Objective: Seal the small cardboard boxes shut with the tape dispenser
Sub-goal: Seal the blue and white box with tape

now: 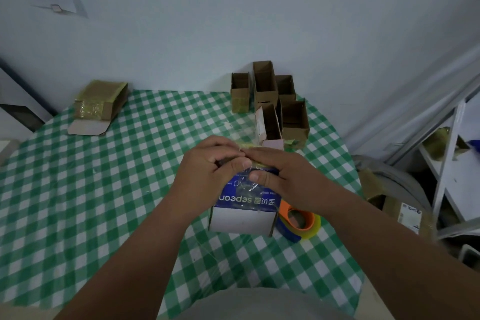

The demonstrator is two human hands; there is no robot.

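Both hands meet on top of the blue box (246, 196) near the middle of the tabletop (104, 189) — the left hand (207, 166) with fingers curled, pinching the tape at the far top edge, the right hand (275, 171) lying flatter, thumb pressing the clear tape down, probably to bond it. The tape dispenser (298, 221) rests just right of the box, within reach. The open boxes (270, 101) stand well behind — bare checked cloth lies to the left.

Both hands rest on top of a blue box (246, 196) on the green checked table (104, 189). The left hand (207, 166) curls over its far edge, and the right hand (283, 174) presses clear tape (253, 161) flat. The tape dispenser (298, 221) lies just beside the box. Open brown boxes (272, 101) stand near the wall.
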